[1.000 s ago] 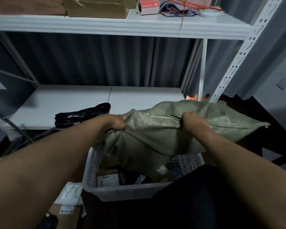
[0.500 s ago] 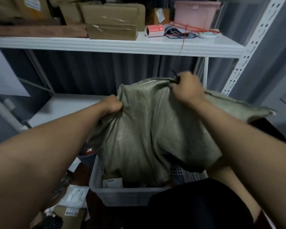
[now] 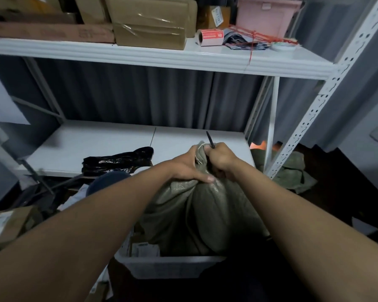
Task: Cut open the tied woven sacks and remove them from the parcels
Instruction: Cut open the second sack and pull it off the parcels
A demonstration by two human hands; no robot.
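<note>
White crate (image 3: 168, 267) at bottom centre holds parcels beneath the woven sack (image 3: 196, 214). At centre, left hand (image 3: 190, 168) clutches its bunched neck; right hand (image 3: 222, 161) grips sack and a thin dark tool (image 3: 210, 139). That tool could nick the nearby thumb, I judge.

**Dim storeroom with white metal shelving**

A white shelf rack (image 3: 310, 118) with perforated posts is seen against a dark grey pleated curtain (image 3: 140, 94). The upper shelf (image 3: 162, 56) is loaded with brown cardboard boxes (image 3: 150, 22) and a pink tub (image 3: 267, 15). The lower shelf (image 3: 85, 144) is mostly bare. A pale wall (image 3: 373, 110) is seen at right, above a dark floor (image 3: 336, 192). Lighting is low.
</note>
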